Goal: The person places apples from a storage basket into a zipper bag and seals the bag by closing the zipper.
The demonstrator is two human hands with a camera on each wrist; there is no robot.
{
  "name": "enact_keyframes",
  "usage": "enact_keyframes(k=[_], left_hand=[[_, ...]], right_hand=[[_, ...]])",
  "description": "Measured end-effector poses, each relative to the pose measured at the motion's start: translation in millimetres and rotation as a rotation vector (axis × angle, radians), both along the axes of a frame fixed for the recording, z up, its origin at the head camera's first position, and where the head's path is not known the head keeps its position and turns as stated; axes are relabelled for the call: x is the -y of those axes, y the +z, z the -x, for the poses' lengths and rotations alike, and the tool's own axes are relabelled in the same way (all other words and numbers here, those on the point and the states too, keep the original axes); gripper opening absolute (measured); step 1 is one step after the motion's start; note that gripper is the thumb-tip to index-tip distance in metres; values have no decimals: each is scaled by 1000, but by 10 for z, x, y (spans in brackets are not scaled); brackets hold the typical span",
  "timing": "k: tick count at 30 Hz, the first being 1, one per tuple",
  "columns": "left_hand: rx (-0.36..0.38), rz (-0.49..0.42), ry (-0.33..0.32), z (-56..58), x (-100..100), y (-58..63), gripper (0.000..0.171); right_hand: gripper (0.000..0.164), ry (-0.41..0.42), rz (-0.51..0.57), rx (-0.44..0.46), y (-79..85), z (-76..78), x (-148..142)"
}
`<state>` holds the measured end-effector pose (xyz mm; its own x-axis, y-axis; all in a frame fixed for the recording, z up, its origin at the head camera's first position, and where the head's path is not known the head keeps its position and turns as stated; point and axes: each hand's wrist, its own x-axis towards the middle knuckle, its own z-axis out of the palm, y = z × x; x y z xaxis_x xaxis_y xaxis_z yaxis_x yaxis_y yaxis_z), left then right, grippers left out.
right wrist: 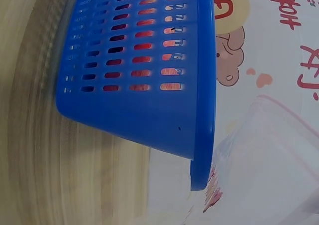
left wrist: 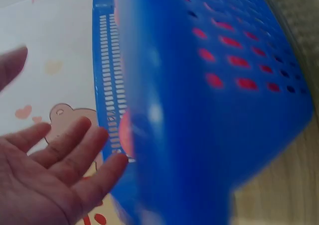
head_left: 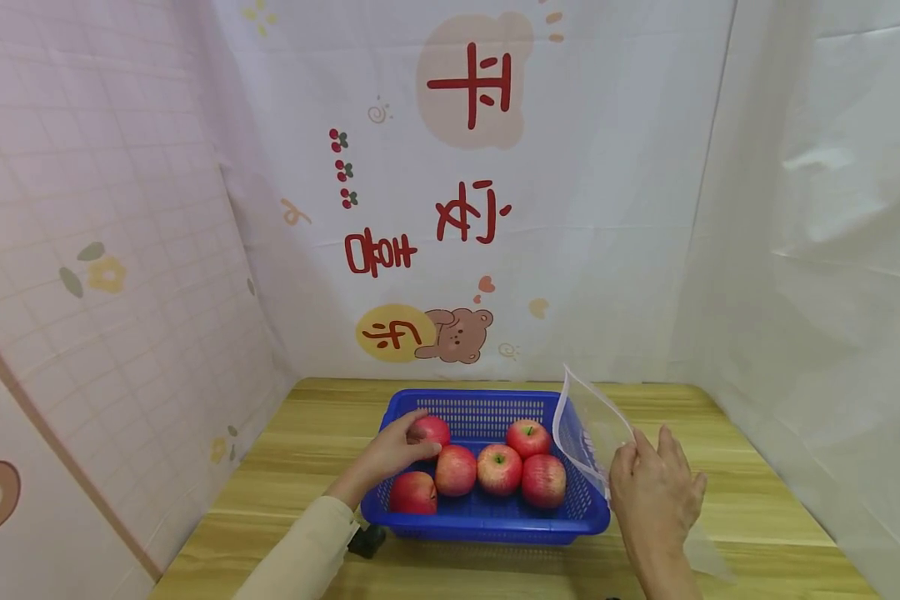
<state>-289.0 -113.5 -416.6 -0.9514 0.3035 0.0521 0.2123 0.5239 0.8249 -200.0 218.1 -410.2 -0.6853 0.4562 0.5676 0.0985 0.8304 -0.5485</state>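
Note:
My left hand [head_left: 392, 452] reaches over the left rim of a blue plastic basket [head_left: 487, 525], thumb and fingers spread around the back-left red apple [head_left: 431, 432]. In the left wrist view the fingers [left wrist: 82, 153] are loosely extended, with no apple between them. Several more apples lie in the basket, among them a middle one [head_left: 499, 468] and a front-left one [head_left: 414, 493]. My right hand [head_left: 656, 492] pinches the edge of a clear zip bag [head_left: 600, 425], whose mouth gapes toward the basket's right side. The right wrist view shows the bag [right wrist: 269, 160] beside the basket's rim.
The basket stands on a wood-grain table [head_left: 300, 467]. White printed cloth [head_left: 607, 167] hangs behind the table and along both sides. A small black object [head_left: 367, 542] is at the left cuff, near the basket's front left corner.

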Motion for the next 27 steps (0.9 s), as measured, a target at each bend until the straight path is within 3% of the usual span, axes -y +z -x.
enact_keyframes(k=[8, 15, 21, 27], left_hand=[[68, -14, -107, -13, 89, -48, 78], [101, -9, -142, -4, 107, -123, 79], [85, 4, -166, 39, 75, -201, 77], [73, -14, -177, 64, -20, -204, 75]], right_hand=[[38, -4, 13, -11, 12, -31, -28], [37, -7, 13, -23, 19, -34, -25], [36, -13, 8, -50, 11, -26, -30], [35, -2, 23, -75, 3, -15, -30]])
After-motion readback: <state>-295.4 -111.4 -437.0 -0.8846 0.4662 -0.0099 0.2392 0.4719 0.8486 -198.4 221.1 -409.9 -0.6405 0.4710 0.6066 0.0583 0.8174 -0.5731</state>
